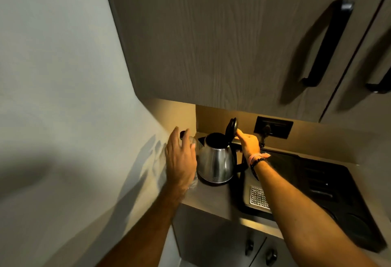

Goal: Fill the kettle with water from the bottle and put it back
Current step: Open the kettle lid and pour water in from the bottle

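Observation:
A steel kettle (pixel 215 161) with a black handle stands on the counter under the wall cupboard. Its black lid (pixel 231 128) is tipped upright, so the dark mouth shows. My right hand (pixel 249 142) hovers over the top of the handle, index fingertip touching the raised lid, with bracelets on the wrist. Left of the kettle, by the wall, stands a clear bottle (pixel 193 142) with a dark cap. My left hand (pixel 179 159) covers most of the bottle, with fingers spread and slightly blurred. I cannot tell whether they grip it.
The counter (pixel 211 199) is narrow and ends at the wall on the left. A black sink unit (pixel 330 182) with a metal drain grille (pixel 258 198) lies right of the kettle. A black wall socket (pixel 273 127) sits behind. Cupboard doors with black handles (pixel 325 44) hang close overhead.

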Available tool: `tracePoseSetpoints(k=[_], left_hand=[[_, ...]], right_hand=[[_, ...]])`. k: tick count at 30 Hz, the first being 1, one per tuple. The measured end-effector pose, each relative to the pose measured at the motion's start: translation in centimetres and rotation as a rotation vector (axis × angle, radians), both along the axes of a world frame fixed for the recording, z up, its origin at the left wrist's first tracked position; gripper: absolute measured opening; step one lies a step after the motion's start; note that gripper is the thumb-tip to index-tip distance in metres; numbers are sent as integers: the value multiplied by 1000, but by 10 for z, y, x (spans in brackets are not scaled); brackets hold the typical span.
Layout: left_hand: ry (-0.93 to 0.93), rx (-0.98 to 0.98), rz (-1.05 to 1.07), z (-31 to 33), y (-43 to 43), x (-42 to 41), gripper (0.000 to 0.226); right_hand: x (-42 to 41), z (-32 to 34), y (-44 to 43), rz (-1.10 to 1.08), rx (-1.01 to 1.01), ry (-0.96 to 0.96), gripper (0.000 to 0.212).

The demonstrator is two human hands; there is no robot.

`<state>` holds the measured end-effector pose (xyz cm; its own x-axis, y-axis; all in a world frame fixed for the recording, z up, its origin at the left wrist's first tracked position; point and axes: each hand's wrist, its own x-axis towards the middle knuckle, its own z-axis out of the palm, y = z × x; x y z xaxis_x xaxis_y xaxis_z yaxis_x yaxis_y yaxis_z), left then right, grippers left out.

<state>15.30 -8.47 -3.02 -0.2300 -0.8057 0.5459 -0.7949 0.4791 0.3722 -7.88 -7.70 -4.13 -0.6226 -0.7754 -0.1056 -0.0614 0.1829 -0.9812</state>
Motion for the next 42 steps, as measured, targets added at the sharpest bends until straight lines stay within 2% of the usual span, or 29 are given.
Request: tracePoseSetpoints(k=[3, 5, 10, 12, 14, 17, 20, 24, 27, 30, 33, 36, 42], left_hand=[[92, 167, -66, 14, -19, 10, 45], [95, 175, -118, 21, -28, 13, 39], [153, 179, -91, 37, -52, 17, 20], [181, 154, -76, 39, -57, 19, 15], [205, 137, -57, 37, -58, 18, 22], [260, 176, -9, 34, -57, 17, 45], [302, 107, 51, 28, -57, 18, 49], [423, 63, 77, 24, -54, 12, 47], [451, -46, 57, 23, -48, 4, 45], [400, -124, -45, 5, -21, -13, 36], [315, 150, -139, -42, 16, -25, 32], [238, 415, -100, -91, 36, -25, 26], [-196, 572, 30, -135, 36, -18, 20]], right_hand=[[10, -9, -2, 9, 21, 24, 54], [13, -14, -5, 18, 28, 37, 54], [15, -17, -11, 60, 16, 42, 52], [14, -17, -11, 123, 11, 41, 58], [7, -18, -10, 175, 98, 68, 75], [1, -14, -8, 241, 216, 133, 73], [6, -8, -8, 316, 269, 234, 76], [6, 2, -6, 359, 361, 398, 109], [6, 2, -2, 357, 395, 451, 95], [2, -4, -2, 341, 426, 450, 95], [1, -4, -4, 359, 439, 420, 96], [2, -3, -5, 382, 464, 442, 95], [5, -8, -8, 384, 506, 431, 103]])
